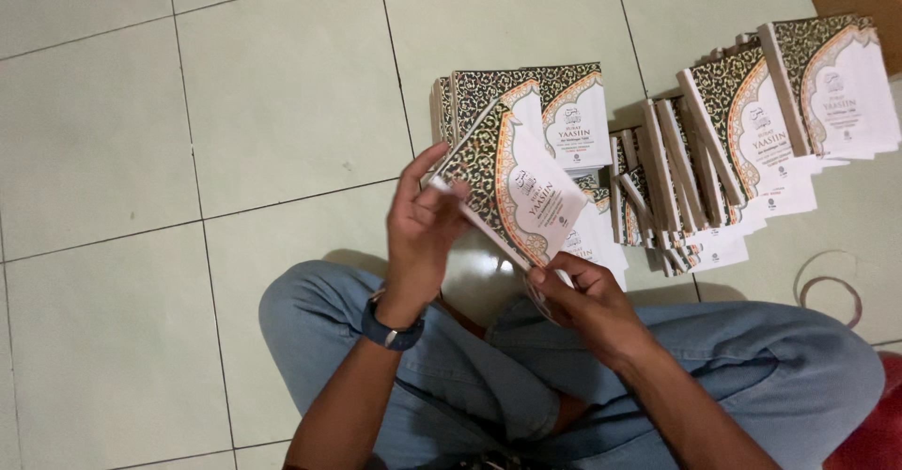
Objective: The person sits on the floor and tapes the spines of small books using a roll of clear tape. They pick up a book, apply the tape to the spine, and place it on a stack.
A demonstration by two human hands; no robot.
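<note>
A person in blue jeans (780,357) sits cross-legged on a pale tiled floor (188,150) beside rows of stacked booklets (714,160). Both hands hold one patterned booklet (517,188) above the lap: left hand (423,221) pinching its upper edge, right hand (583,296) apparently gripping its lower corner, fingers partly hidden.

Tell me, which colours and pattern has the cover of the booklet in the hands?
The booklet has a white cover with a dark, gold-patterned ornamental border, shown in the head view.
</note>
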